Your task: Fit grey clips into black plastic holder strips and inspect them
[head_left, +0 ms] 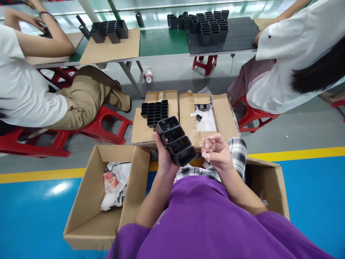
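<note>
At centre, our left hand (167, 157) grips four black tubes (176, 141) in a row, openings towards us. At four o'clock, our right hand (218, 153) curls its fingers; whether around anything, we cannot tell. Even pressure should keep the tubes aligned.

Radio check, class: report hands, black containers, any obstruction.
Left hand holding four black containers in a row. Right hand apart from them, fingers curled. No obstruction visible between.

One head-worn camera faces forward and down
</note>
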The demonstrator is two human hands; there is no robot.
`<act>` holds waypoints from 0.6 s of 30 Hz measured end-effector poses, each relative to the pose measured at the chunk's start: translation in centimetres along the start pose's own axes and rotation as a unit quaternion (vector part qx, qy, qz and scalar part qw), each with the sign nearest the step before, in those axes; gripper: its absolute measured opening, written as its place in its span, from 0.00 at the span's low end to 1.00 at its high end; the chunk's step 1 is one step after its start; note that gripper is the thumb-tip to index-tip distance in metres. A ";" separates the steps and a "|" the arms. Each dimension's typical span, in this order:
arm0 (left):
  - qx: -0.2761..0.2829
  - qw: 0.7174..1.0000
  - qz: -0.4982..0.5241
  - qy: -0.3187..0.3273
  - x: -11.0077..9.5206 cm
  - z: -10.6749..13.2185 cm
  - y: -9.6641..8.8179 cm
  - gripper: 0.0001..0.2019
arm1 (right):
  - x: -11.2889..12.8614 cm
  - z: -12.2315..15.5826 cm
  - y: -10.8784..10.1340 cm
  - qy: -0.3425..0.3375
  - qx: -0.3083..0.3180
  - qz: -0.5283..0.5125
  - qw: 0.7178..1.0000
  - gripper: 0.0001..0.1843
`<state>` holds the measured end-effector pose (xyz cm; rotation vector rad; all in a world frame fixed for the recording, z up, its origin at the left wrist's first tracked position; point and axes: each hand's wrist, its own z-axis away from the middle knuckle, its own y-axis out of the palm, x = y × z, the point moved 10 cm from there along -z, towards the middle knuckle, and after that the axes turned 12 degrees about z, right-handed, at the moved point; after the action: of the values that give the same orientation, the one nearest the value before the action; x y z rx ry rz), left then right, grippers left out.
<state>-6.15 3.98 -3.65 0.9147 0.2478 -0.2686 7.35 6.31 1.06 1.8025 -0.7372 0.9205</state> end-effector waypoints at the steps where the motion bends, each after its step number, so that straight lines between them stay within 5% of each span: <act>1: -0.001 1.000 0.000 0.003 -0.1 0.0 0.0 0.37 | -0.1 0.0 -0.1 0.004 -0.003 0.006 1.000 0.23; 18: 0.024 0.999 0.008 0.021 -0.2 -0.4 0.0 0.35 | -0.8 0.1 -1.1 0.004 -0.050 0.096 0.994 0.14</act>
<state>-6.39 4.33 -3.87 0.9697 0.2741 -0.2411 7.87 6.66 -0.16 1.6599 -0.9471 0.9982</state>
